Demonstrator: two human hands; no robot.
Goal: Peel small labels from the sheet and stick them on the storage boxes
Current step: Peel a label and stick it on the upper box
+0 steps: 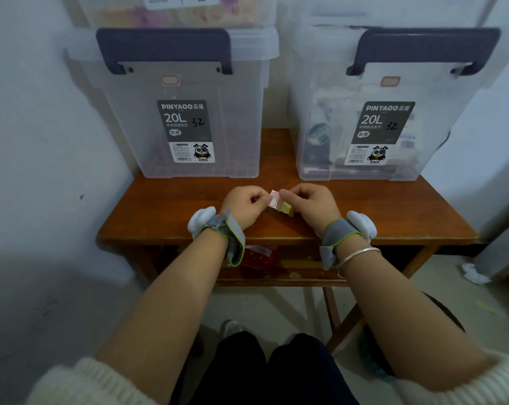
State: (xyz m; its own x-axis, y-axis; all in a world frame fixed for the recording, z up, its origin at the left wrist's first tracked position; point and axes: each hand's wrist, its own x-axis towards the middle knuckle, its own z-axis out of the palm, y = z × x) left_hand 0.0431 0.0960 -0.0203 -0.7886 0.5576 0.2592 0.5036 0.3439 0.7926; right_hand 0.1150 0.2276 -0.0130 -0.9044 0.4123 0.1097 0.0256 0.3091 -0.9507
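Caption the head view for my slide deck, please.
Both hands, left and right, pinch a red-bordered label over a wooden table, facing two already-labelled storage boxes.

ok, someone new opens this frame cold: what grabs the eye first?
Two clear storage boxes with dark purple handles fill the back of the wooden table: the left box and the right box, each with a dark PINYAOO 20L sticker and a small red-bordered label near the top. In front, the left hand and right hand pinch a small label between them.
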